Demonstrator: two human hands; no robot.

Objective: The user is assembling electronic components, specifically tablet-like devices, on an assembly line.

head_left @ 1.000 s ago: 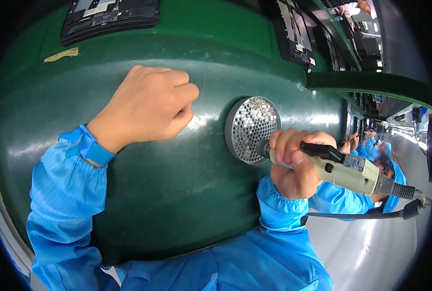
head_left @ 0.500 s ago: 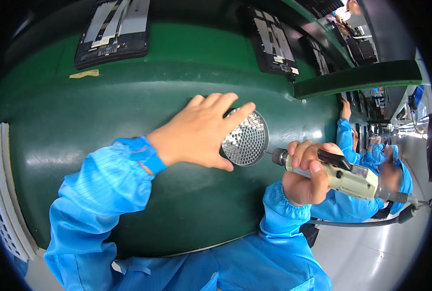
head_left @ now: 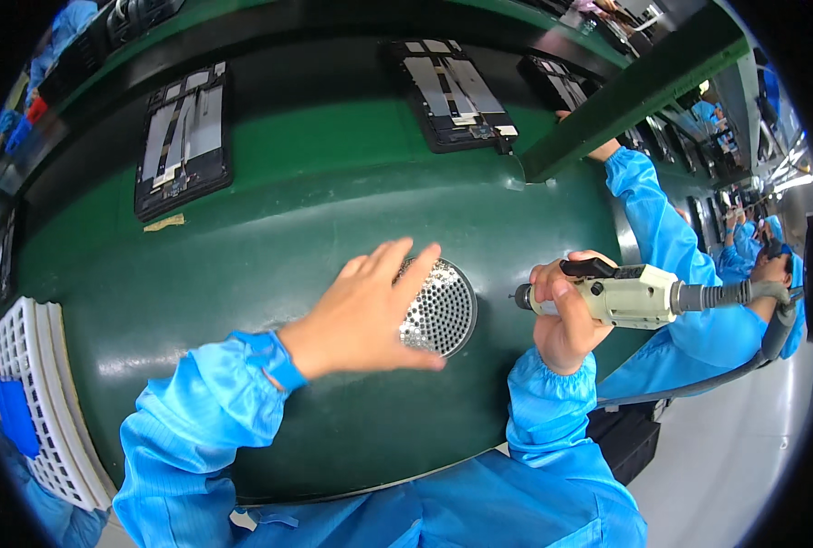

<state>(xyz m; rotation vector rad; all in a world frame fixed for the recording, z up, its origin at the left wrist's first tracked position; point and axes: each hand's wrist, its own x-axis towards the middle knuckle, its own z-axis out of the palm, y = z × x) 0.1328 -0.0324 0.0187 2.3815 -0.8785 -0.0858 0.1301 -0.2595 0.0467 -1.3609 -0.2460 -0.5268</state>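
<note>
Left hand (head_left: 362, 315) flat and open, fingers (head_left: 397, 265) spread over the left part of a round perforated metal disc (head_left: 443, 310), touching it, gripping nothing. Disc lying on the green belt (head_left: 269, 210), its right part uncovered, just beside the tip of a beige electric screwdriver (head_left: 621, 294). Right hand (head_left: 566, 315) closed tight around the screwdriver's body, tip pointing left toward the disc. Farther up the belt, black trays (head_left: 184, 139) with flat parts. White slotted rack (head_left: 36, 393) at the left edge.
</note>
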